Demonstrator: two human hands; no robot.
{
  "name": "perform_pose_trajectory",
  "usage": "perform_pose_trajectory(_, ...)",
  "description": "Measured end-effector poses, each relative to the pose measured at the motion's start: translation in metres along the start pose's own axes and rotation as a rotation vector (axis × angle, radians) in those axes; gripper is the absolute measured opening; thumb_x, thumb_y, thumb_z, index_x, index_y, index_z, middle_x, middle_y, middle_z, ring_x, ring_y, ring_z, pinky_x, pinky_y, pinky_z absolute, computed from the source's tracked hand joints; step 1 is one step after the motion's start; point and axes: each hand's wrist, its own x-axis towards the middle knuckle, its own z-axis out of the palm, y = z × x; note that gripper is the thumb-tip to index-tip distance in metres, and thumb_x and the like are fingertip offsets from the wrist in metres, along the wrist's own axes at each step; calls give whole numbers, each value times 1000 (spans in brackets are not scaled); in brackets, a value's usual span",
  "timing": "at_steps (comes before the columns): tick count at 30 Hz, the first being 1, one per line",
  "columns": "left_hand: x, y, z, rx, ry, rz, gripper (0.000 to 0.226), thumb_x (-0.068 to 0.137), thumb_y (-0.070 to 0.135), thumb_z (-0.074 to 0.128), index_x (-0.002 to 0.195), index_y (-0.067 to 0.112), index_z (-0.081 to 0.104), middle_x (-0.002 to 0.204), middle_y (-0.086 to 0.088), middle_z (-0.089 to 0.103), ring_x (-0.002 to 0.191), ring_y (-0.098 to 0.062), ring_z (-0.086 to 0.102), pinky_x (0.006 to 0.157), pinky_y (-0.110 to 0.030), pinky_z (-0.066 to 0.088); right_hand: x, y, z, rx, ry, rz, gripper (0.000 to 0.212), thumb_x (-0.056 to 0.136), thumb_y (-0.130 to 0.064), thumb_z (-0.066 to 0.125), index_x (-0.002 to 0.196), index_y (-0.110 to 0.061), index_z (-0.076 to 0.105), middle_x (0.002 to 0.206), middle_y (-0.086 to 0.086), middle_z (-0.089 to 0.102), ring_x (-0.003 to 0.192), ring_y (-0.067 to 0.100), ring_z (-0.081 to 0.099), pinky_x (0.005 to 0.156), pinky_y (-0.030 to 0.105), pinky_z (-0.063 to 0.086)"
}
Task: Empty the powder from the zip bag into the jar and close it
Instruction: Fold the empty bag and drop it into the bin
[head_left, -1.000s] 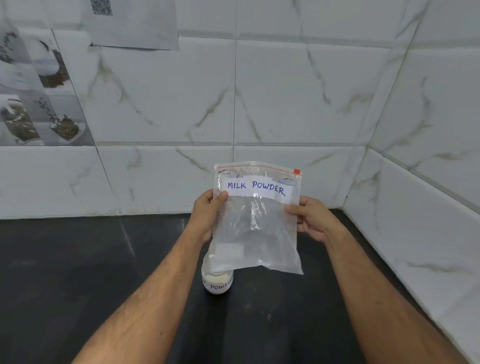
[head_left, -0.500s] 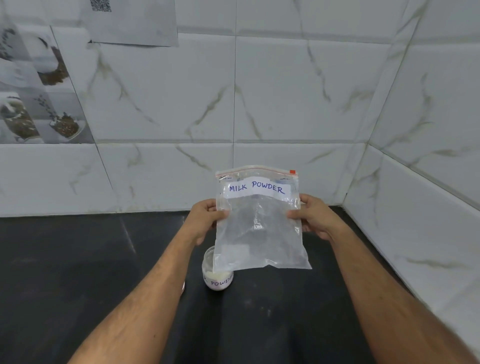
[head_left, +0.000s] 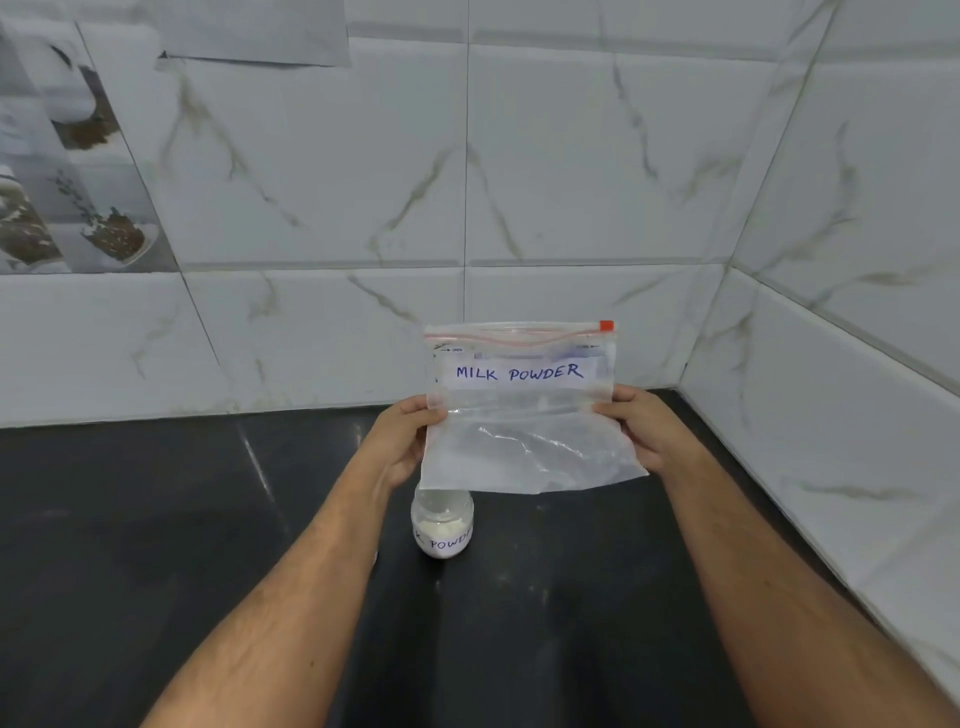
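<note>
A clear zip bag (head_left: 524, 415) with a "MILK POWDER" label (head_left: 519, 372) is held upright at the centre of the frame, its red zip strip on top and the red slider (head_left: 606, 326) at the strip's right end. The left hand (head_left: 400, 441) pinches the bag's left edge, thumb on the front face; the right hand (head_left: 647, 434) pinches the right edge the same way. The bag looks nearly empty, though its cloudy plastic makes that hard to judge.

Just below the bag's lower left corner, a small jar (head_left: 442, 525) stands on the black counter (head_left: 156, 519), with pale powder inside; its top is partly hidden by the bag, so I cannot tell if a lid is on.

The counter runs wide to the left of the arms and narrower to the right, where the tiled wall (head_left: 831, 415) closes in at the corner. A sheet of paper (head_left: 260, 31) hangs at the upper left.
</note>
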Motion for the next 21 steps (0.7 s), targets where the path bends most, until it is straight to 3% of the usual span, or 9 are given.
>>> perform_pose_trajectory(2,-3,-3,5,1,-24,-75,25,95,0,53,116,0,65,107,-18,70,87,-27,66,83,-41,56,-5,4,3,45,29,2,29,92,10,53,118,6,65,102,19,75,85,28,75,68,35,62)
perform_pose_trajectory(6,-11,-12,14,31,-26,-244,19,92,9,61,108,2,70,111,-20,69,93,-33,68,92,-53,54,-21,7,3,118,102,71,13,91,2,61,101,0,69,97,22,71,88,33,71,64,36,63)
perform_pose_trajectory(9,-11,-19,23,-4,-26,-335,30,98,26,55,116,7,70,117,-19,71,103,-37,70,94,-59,52,-29,13,-7,116,163,59,14,91,4,58,92,-4,70,94,20,68,82,30,70,58,33,61)
perform_pose_trajectory(12,-16,-25,32,-113,-100,-421,80,94,72,26,110,8,72,116,-19,72,108,-36,68,99,-50,51,-37,20,-18,116,247,17,24,91,12,52,85,-4,68,93,19,67,75,27,70,57,31,60)
perform_pose_trajectory(15,-27,-30,47,-88,-219,-511,107,75,91,28,117,1,67,117,-21,71,109,-36,68,91,-48,54,-52,31,-41,137,325,6,27,89,13,51,80,-6,68,94,19,67,72,26,71,56,31,59)
perform_pose_trajectory(17,-34,-36,56,-24,-259,-531,91,80,80,49,121,1,63,117,-21,71,106,-36,70,86,-48,57,-67,38,-56,138,348,-1,26,90,12,51,81,-6,68,96,20,68,73,26,72,56,30,59)
perform_pose_trajectory(18,-35,-40,60,28,-274,-521,74,86,65,59,126,2,61,117,-19,71,105,-35,70,84,-47,58,-76,40,-62,125,351,-9,25,90,12,51,83,-5,68,95,19,68,72,24,72,56,29,59)
perform_pose_trajectory(21,-46,-51,76,165,-329,-461,39,96,14,57,133,3,58,109,-13,74,92,-26,72,77,-39,62,-102,44,-80,127,366,-33,17,90,7,55,92,-3,69,97,19,69,71,20,72,61,28,59)
